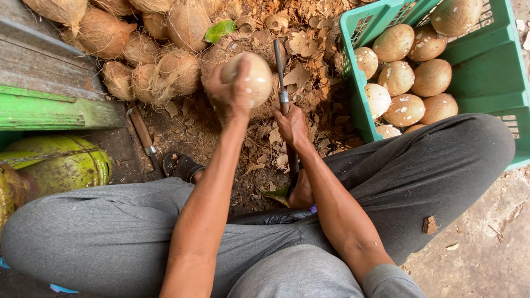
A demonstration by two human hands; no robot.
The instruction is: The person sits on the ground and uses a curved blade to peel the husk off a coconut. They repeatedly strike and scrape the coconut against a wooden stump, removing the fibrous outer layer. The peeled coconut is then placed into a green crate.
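We sit low with our grey-trousered knees (110,232) spread, and between them our arms reach forward over ground littered with brown shell chips (309,83). Our right hand (291,126) is wrapped tight around the handle of a long knife (282,83), its blade pointing away from us and lying just beside the coconut. Our left hand (229,94) is cupped over the top of that coconut (251,77), fingers curled to grip it and hold it up over the chips. The coconut looks pale and smooth, almost wholly stripped, with only small flecks clinging to it, so we judge this one nearly finished.

Further out on the right stands a green crate (480,83), already holding about ten peeled coconuts (411,66) of the same pale look; it still has room. On the far left lies a heap of hairy brown coconuts (138,49) not yet cleaned, so plenty of the pile remains. A second tool (144,138) lies unused on the ground by our left knee, near a green gas bottle (61,163).
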